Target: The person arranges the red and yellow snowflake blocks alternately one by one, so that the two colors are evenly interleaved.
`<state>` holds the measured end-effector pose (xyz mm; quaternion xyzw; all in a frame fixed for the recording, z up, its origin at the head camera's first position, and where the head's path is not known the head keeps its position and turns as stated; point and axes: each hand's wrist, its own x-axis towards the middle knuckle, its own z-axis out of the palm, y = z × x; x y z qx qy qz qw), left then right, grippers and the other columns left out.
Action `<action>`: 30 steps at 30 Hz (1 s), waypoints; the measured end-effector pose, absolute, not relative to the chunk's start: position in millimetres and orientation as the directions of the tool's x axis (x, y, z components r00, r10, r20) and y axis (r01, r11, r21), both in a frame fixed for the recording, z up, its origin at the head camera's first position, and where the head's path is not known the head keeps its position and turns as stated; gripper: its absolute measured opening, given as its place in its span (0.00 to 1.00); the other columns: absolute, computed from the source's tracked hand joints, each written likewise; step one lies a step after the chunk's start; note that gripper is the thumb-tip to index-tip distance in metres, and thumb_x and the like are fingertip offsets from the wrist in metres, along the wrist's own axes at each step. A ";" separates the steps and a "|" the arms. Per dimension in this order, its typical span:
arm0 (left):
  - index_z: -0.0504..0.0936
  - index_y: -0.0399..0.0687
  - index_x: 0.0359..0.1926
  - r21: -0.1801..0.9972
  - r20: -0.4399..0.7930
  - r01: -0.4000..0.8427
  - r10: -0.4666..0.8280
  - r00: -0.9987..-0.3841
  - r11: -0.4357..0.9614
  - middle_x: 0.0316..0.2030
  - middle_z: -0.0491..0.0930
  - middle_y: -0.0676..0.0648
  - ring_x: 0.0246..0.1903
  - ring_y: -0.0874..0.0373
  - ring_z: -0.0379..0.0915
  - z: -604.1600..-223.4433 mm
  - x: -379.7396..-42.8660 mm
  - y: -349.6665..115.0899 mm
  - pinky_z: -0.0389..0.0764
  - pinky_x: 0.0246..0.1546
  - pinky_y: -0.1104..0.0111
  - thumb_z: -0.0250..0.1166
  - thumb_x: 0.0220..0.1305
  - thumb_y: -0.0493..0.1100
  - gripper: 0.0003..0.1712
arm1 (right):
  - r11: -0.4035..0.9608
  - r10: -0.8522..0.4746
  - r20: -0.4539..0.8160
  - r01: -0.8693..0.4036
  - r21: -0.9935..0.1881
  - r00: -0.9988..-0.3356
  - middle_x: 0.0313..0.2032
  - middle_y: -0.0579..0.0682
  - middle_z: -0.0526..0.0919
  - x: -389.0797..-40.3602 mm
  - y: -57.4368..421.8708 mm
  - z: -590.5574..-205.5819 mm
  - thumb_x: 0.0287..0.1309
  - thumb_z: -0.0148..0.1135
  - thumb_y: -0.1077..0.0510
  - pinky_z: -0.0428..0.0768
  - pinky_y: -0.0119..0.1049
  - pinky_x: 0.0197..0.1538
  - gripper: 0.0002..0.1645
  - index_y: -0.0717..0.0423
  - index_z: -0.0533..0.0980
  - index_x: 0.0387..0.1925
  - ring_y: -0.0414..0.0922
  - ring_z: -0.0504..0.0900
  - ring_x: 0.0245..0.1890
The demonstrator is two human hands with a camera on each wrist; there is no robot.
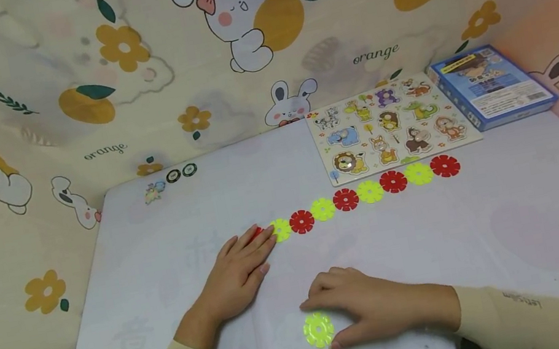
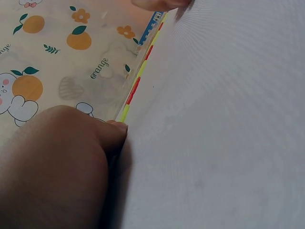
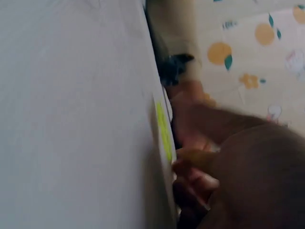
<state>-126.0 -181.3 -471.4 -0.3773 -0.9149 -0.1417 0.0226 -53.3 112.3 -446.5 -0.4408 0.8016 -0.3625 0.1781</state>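
In the head view, a row of red and yellow-green notched plastic snowflake discs runs up to the right across the white tabletop. My left hand lies with extended fingers over the row's left end. Its fingertips rest on a red disc, mostly covered, beside a yellow-green disc. Nearer me, one separate yellow-green disc lies between the spread thumb and bent fingers of my right hand; no grip on it shows. The right wrist view is blurred, with that disc edge-on near the fingers.
Behind the row lies an animal puzzle board, with a blue box at its right. Two dark rings and a small animal-shaped piece lie at the back left. Patterned cloth rises behind the table.
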 end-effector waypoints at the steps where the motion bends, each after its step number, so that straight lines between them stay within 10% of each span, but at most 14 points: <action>1: 0.58 0.60 0.73 0.246 0.149 0.696 0.684 -0.715 0.674 0.72 0.52 0.59 0.71 0.54 0.42 -471.1 -125.8 -181.5 0.45 0.66 0.47 0.49 0.71 0.52 0.31 | 0.361 -0.839 0.036 -0.605 -0.710 -0.543 0.54 0.32 0.68 -52.3 109.1 -446.7 0.56 0.66 0.40 0.67 0.38 0.56 0.33 0.37 0.70 0.63 0.34 0.64 0.55; 16: 0.56 0.61 0.73 0.247 0.123 0.681 0.675 -0.727 0.689 0.72 0.51 0.60 0.71 0.54 0.40 -471.6 -125.0 -181.6 0.46 0.65 0.46 0.49 0.71 0.52 0.31 | 0.323 -0.755 -0.070 -0.277 -0.905 -0.652 0.45 0.34 0.79 -64.3 132.5 -436.8 0.62 0.63 0.56 0.78 0.33 0.44 0.17 0.36 0.77 0.51 0.38 0.76 0.42; 23: 0.57 0.61 0.73 0.250 0.121 0.684 0.678 -0.725 0.686 0.72 0.51 0.59 0.71 0.54 0.40 -469.9 -124.6 -181.6 0.45 0.66 0.47 0.49 0.70 0.52 0.32 | 0.432 -0.418 -0.073 -0.127 -0.893 -0.906 0.37 0.43 0.77 -91.6 192.8 -438.5 0.58 0.67 0.52 0.78 0.34 0.35 0.18 0.39 0.74 0.50 0.46 0.75 0.37; 30: 0.57 0.61 0.73 0.251 0.123 0.683 0.677 -0.725 0.686 0.72 0.52 0.59 0.72 0.54 0.40 -470.2 -125.2 -181.4 0.46 0.65 0.47 0.49 0.71 0.52 0.31 | 0.534 -0.081 -0.038 -0.011 -0.845 -0.996 0.45 0.44 0.77 -113.8 281.5 -448.0 0.62 0.61 0.43 0.80 0.31 0.37 0.19 0.40 0.75 0.53 0.47 0.75 0.40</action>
